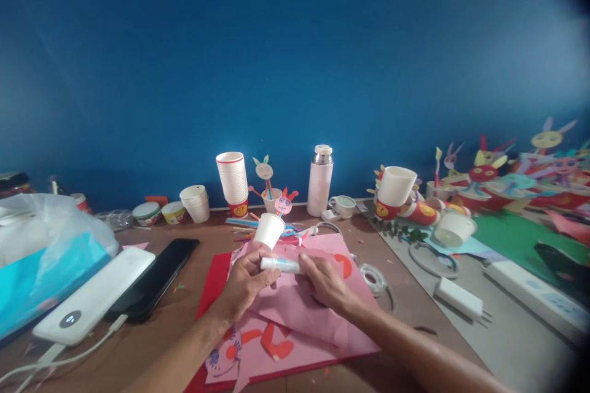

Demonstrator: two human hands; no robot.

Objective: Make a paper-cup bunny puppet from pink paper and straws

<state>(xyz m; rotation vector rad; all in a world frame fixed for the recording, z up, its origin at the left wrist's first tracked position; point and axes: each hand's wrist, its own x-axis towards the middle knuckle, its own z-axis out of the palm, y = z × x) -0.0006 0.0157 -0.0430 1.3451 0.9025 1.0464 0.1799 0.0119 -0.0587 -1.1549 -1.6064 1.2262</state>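
A small white tube (280, 265) lies level between my two hands over the pink paper (322, 319). My left hand (251, 279) pinches its left end. On its right end, the fingers of my right hand (320, 276) are closed. Just behind my left hand a white paper cup (268, 231) stands tilted. Red-orange cut pieces (276, 341) and a paper piece with drawn eyes (225, 350) lie on the pink paper near my forearms. A red sheet (212, 285) shows beneath it.
Behind stand stacked cups (232, 178), a cup with a paper figure (264, 172) and a thermos (319, 184). A phone (159, 276) and power bank (96, 295) lie left. Tape (372, 279), a power strip (539, 298) and decorated cups (479, 196) are right.
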